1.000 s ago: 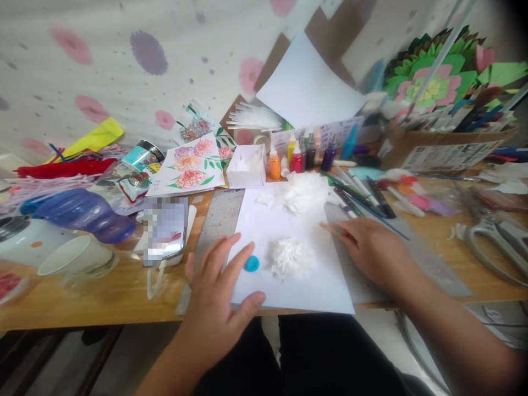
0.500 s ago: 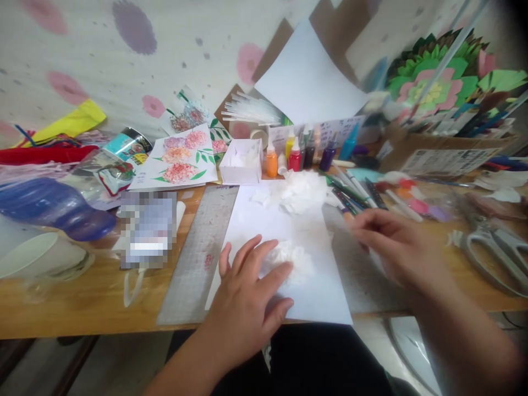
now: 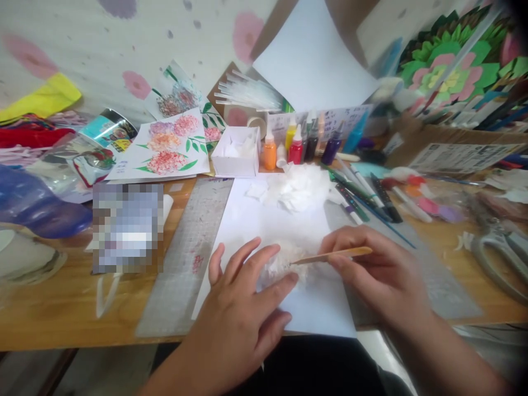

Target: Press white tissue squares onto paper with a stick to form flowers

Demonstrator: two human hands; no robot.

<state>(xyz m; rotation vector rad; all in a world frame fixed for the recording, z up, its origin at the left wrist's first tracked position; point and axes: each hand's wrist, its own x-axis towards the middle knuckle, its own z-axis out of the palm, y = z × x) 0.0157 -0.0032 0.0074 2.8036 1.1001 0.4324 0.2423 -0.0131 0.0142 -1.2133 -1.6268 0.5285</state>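
Observation:
My left hand [image 3: 243, 297] lies with fingers spread at the left side of a small mound of white tissue-like pieces [image 3: 284, 258]; its index finger rests at the mound's near edge. The mound sits on a white sheet of paper [image 3: 235, 220]. My right hand [image 3: 371, 269] pinches a thin tan wooden stick [image 3: 330, 256], wider at its right end. Its narrow left tip meets the mound; I cannot tell how deep it goes. Farther up the sheet is a larger heap of white pieces [image 3: 299, 187].
Beneath the paper lies a grey cutting mat [image 3: 173, 286]. Pens [image 3: 379, 198] are at the right, scissors [image 3: 495, 247] beyond them. Behind stand a small white box [image 3: 235, 162] and paint bottles [image 3: 295, 148]. Flower artwork [image 3: 173, 146] and a paper cup [image 3: 25, 256] are leftward.
My right hand has moved left from beside the pens to the small mound, and the wooden stick now shows in its fingers. My left hand has stayed at the mound.

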